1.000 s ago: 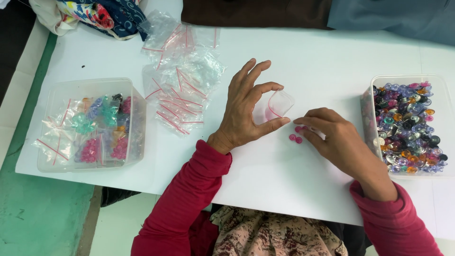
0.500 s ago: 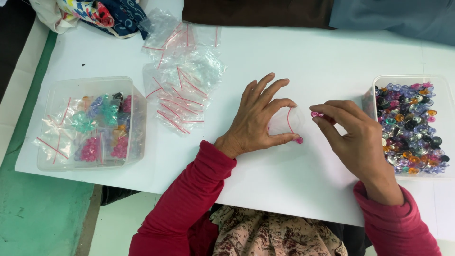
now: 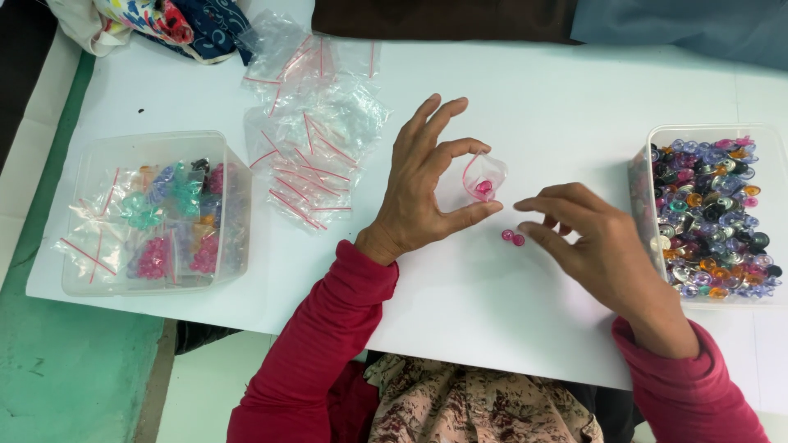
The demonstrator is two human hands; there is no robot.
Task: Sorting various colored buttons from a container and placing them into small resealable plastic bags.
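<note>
Bright, even light; soft shadows

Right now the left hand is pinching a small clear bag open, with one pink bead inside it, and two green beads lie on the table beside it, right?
Not quite: the two loose beads on the white table are pink, not green, as the head view shows. The left hand does pinch the small clear bag open, with a pink bead inside.

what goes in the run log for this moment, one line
left hand: holds small clear bag open, pink bead inside | right hand: reaching to two pink beads on white table | bead tub at right
</note>
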